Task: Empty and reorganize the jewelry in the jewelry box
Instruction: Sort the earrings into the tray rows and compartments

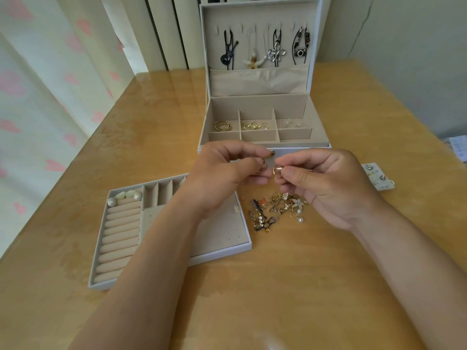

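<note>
pinching small ring [262,168], left hand [222,173]; right hand [326,183] pinches rose ring [278,170] — box [257,102] holds gold hoops [223,126], tray [219,254] pearls [126,195].

The jewelry box [257,79] is white outside with a plain beige lining, and the tray [222,251] matches it: white rim, beige rolls. The desk [303,286] is glossy honey-tan wood. The curtain [50,97] is cream, scattered with pink hearts. The ring [278,170] is rose gold, the hoop [262,165] paler. The earring pile [278,208] mixes gold, white pearls and dark bits.
</note>
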